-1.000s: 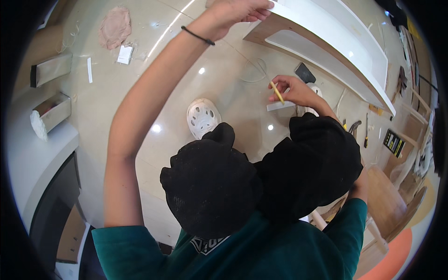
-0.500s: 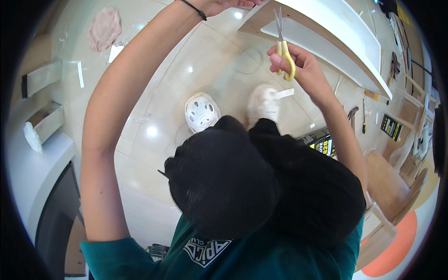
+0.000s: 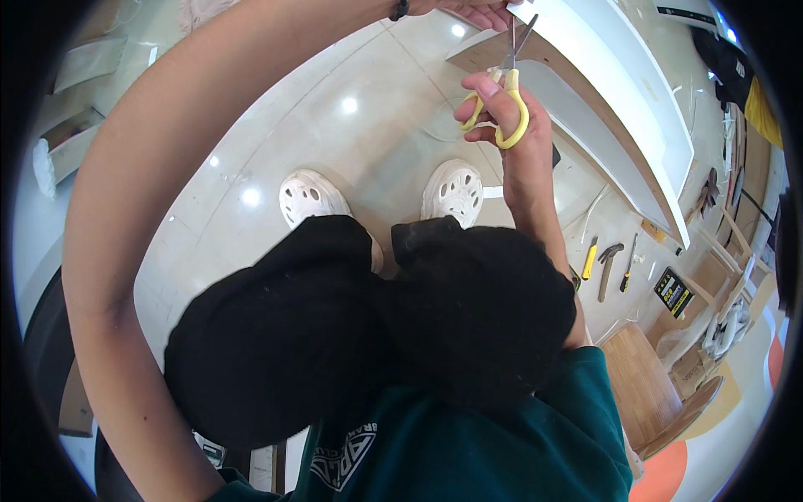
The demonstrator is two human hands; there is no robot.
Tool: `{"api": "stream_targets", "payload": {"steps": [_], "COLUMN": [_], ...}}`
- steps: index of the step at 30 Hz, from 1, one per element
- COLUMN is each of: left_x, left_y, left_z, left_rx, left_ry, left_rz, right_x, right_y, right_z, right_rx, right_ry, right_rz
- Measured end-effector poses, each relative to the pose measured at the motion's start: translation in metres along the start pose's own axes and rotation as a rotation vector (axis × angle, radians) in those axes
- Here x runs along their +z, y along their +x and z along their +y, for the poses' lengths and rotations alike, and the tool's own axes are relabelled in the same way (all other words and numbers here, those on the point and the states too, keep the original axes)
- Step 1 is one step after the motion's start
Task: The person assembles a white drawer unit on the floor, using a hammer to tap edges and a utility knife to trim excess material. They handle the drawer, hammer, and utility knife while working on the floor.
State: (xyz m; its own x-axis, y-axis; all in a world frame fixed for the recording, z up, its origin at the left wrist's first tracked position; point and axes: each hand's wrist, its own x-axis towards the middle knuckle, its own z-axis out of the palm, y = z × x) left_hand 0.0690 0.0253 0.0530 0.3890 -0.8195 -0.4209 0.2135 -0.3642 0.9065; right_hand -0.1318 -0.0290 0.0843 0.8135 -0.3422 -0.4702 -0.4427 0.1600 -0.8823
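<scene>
Wears a teal shirt [image 3: 468, 456] bearing a white emblem [image 3: 345, 458], angular, with lettering running aslant across the chest. Has a black package [image 3: 673, 291], lettered in yellow and white, on the floor [image 3: 397, 88] well off to the right, just beyond a screwdriver [image 3: 629, 264], a hammer [image 3: 608, 272] and a yellow cutter [image 3: 590, 258] in a loose row.

Grips a pair of scissors [image 3: 512, 77] by the yellow loops, right hand [image 3: 527, 138] closed about them. Points the blades away from the body, toward the top of the view, with the long axis nearly upright there, leaning slightly right, and the tips parted. Holds the scissors just beside a small white piece [image 3: 524, 12], near a wood-edged white board [image 3: 631, 92]. Stretches the left hand [image 3: 477, 12] to the upper edge, partly out of view; cannot tell whether closed on the white piece or merely near it.
</scene>
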Motion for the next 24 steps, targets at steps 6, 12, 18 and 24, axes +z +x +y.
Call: {"api": "stream_targets", "payload": {"steps": [6, 12, 18, 24], "left_x": [-0.003, -0.004, -0.001, 0.004], "left_y": [0.005, -0.004, 0.004, 0.016], "left_z": [0.012, 0.012, 0.010, 0.007], "left_rx": [-0.023, 0.053, 0.041, 0.060], "left_ry": [0.110, -0.053, -0.149, -0.234], "left_rz": [0.001, -0.031, -0.009, 0.014], "right_x": [0.008, 0.007, 0.001, 0.002], "right_y": [-0.001, 0.004, 0.001, 0.012], "right_z": [0.007, 0.015, 0.014, 0.019], "right_rx": [0.030, -0.047, -0.060, -0.089], "right_ry": [-0.033, -0.078, -0.136, -0.086], "right_rz": [0.076, 0.132, 0.149, 0.178]}}
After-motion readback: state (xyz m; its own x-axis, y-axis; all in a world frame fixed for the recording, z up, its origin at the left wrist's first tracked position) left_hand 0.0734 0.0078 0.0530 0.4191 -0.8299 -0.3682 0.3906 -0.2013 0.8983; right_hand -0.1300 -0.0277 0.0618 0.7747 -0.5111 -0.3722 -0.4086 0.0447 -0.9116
